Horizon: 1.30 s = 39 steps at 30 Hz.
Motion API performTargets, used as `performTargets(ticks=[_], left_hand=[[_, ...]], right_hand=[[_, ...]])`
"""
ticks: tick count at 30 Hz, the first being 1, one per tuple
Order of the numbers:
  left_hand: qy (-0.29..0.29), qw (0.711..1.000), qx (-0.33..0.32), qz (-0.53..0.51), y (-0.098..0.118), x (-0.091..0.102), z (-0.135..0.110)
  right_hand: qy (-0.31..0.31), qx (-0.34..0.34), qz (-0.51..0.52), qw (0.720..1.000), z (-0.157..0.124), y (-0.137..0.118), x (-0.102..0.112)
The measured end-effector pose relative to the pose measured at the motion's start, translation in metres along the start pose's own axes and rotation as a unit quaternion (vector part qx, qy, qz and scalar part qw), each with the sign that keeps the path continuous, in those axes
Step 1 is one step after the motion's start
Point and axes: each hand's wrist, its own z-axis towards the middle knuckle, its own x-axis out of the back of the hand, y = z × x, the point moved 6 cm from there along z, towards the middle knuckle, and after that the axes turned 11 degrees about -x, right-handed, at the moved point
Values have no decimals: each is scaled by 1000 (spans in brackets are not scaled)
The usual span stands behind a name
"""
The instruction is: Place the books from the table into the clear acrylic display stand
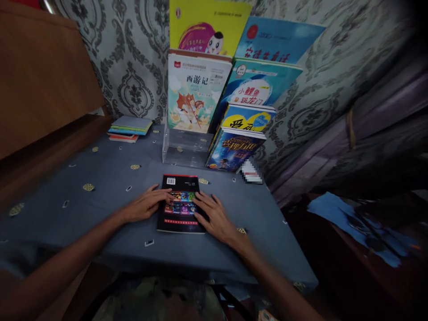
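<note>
The blue surface [110,171] spreads out past both hands and looks flat, so it should hold things steady. Ahead of the hands, well past the fingertips, a clear stand [187,154] holds picture books; I'd go slowly that way, as a bump could tip them. The dark book [182,226] lies shut and flat on the surface, right between the two hands. The right hand [216,218] lies over its near edge with fingers spread on the cover. The left hand [149,205] rests on the other edge, its fingers stretched out over the cover. Neither seems to pinch; I can't tell if a finger is tucked under. I think it's best to push softly and the same on both sides, so the book won't slide or bend. The little barcode [170,181] is just ahead of the left fingertips, and fingers may best stay off it.
</note>
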Motion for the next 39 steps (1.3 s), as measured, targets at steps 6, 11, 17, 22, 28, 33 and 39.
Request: performTargets(ticks=[6,11,17,22,28,33,39], left_hand=[[2,1000,4,-4,-1,0,0],[13,1000,3,-14,-1,1,1],[39,998,22,-43,2,13,11],[93,990,30,-105,4,27,24],[144,966,82,-198,5,48,41],[193,959,79,-194,1,63,53],[239,957,45,-156,-15,67,58]], right_hand=[[-35,51,6,998,-41,-9,2],[-49,65,2,997,-47,-10,4],[-34,66,45,996,-42,-1,4],[72,81,158,981,-32,13,13],[125,54,258,957,-4,9,40],[156,-34,304,939,26,2,43],[222,-63,314,921,60,2,41]])
